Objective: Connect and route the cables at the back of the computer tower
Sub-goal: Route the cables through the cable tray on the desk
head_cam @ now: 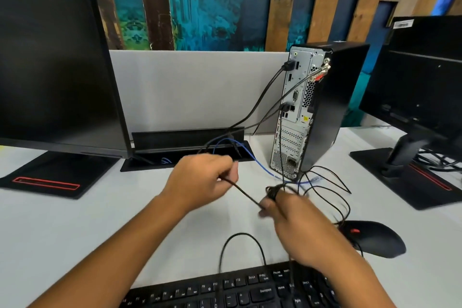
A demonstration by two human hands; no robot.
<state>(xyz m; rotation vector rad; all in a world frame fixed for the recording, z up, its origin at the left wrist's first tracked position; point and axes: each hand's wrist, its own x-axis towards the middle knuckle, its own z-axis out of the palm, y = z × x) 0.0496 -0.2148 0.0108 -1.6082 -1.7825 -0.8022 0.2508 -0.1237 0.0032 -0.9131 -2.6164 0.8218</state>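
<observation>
Keyboard (pixel 250 290) sits at the near edge of the desk (pixel 87 232), one loop of its thin cord arching up just beyond the function row. Mouse (pixel 375 237) is near the right, its cord wandering in loose coils toward the tower.

Your right hand (pixel 295 230) is closed round a bunched coil of thin black cable (pixel 247 196); your left hand (pixel 200 180) pinches the same cable between thumb and fingers, a short taut run spanning the two. The frame is motion-blurred, so exact finger placement is unclear.

This cable looks light, limp and springy, so I'd expect loops to pop open unless you keep them pinched. Better to grip the jacket or the moulded plug body, never to yank at the connector.

Further back, a blue network cable (pixel 260 166) runs from the open cable tray (pixel 185 137) at the far edge to the foot of the computer tower (pixel 312 107), its end lying loose on the desk. The tower stands upright far right, rear panel facing you, with a thick black cable plugged high and another lower down. Monitors flank left and right.
</observation>
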